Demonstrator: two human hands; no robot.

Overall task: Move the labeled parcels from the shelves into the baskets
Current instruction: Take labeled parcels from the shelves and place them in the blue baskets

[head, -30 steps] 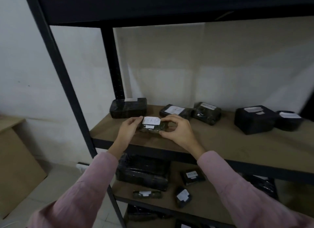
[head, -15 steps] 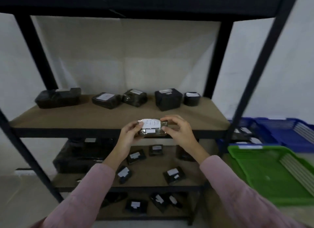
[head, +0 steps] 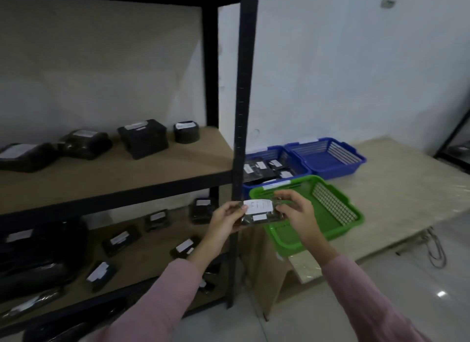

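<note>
I hold a small dark parcel point(head: 259, 215) with white labels in both hands, in front of the shelf's black front post. My left hand point(head: 225, 218) grips its left end and my right hand point(head: 296, 212) grips its right end. Just behind it lies an empty green basket point(head: 330, 209) on a low table. Two blue baskets stand further back: the left blue basket point(head: 269, 154) holds several labeled parcels, the right blue basket point(head: 328, 156) looks empty. More dark labeled parcels, such as a boxy one point(head: 143, 138), rest on the shelf boards.
The black shelf post point(head: 241, 138) stands between the shelves and the baskets. The low table point(head: 407, 186) is wrapped in clear film, with cables point(head: 436, 250) hanging off its right end. Tiled floor lies below. A dark frame point(head: 455, 140) shows at far right.
My view has swung right from the shelf to the baskets. Both hands have carried the parcel off the shelf and rightward, up to the green basket.
</note>
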